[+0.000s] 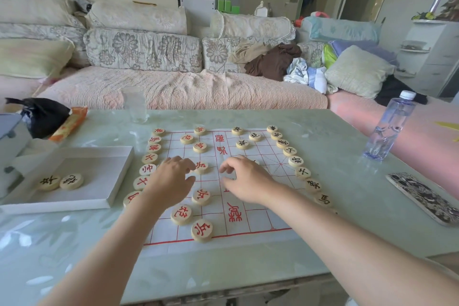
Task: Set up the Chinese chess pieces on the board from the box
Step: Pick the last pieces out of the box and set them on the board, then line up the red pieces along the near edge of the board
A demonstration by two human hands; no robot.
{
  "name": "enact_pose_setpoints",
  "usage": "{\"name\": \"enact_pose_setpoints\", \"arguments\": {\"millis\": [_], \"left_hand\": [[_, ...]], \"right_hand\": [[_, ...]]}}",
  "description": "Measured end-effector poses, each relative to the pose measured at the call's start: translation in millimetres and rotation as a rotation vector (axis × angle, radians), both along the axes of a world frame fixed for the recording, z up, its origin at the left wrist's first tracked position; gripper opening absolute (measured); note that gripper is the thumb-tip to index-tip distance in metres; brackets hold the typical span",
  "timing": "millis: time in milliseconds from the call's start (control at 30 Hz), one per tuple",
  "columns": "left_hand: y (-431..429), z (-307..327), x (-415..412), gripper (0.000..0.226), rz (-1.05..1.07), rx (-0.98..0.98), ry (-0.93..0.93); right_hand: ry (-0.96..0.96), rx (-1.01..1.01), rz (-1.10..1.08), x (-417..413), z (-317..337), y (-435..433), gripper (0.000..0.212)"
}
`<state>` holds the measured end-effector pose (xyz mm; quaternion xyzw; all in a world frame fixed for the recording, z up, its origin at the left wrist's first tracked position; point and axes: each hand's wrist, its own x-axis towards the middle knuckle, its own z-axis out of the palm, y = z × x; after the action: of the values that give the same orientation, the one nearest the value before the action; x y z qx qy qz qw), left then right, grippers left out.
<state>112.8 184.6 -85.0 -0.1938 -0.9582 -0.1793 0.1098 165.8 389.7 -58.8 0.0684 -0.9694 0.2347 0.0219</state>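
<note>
Left hand point(171, 176): fingers lightly bent, tips against the edge of a red-marked piece point(201, 166) mid-board, not wrapped round it. Right hand point(246, 181): fingers curled down just right of the centre line; cannot tell whether it holds anything. Hands apart.

Board point(248, 218) lies flat on the table point(323, 131). Red back row point(149, 156) lines the left edge and black back row point(295, 160) the right; red's forward pieces look complete. Black's forward line shows gaps on the near side.

Box point(119, 176) sits left of the board, with two black-marked pieces point(60, 182) left inside. Judged nearly done.

Around: glass point(134, 104) far, bottle point(390, 126) and phone point(422, 196) right, all off the board; nothing blocks the reach to the box.
</note>
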Motion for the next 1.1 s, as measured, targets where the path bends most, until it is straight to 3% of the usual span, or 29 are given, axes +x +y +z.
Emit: {"name": "enact_pose_setpoints", "arguments": {"millis": [133, 333, 567, 800, 967, 1100], "left_hand": [[-44.7, 8.5, -11.5, 0.026, 0.120, 0.045, 0.015], [-117.9, 15.0, -14.7, 0.028, 0.292, 0.099, -0.008], [-219.8, 0.7, -14.5, 0.041, 0.525, 0.103, -0.076], [-257.4, -16.4, -12.8, 0.041, 0.501, 0.164, -0.178], [-259.4, -17.6, -18.6, 0.044, 0.464, 0.107, -0.177], [-254.6, -20.8, -24.4, 0.033, 0.489, 0.010, -0.234]], "right_hand": [[0.009, -0.100, 0.052, -17.2, -0.4, -53.9, 0.024], [0.021, -0.087, 0.191, -52.4, 6.9, -146.2, 0.030], [0.003, 0.106, 0.333, -91.4, -1.0, -248.7, 0.040], [-0.045, 0.311, 0.435, -113.6, -25.3, -317.5, 0.051], [0.051, 0.341, 0.447, -122.7, -34.5, -329.8, 0.028], [0.110, 0.311, 0.431, -124.3, -34.9, -318.5, 0.028]]}}
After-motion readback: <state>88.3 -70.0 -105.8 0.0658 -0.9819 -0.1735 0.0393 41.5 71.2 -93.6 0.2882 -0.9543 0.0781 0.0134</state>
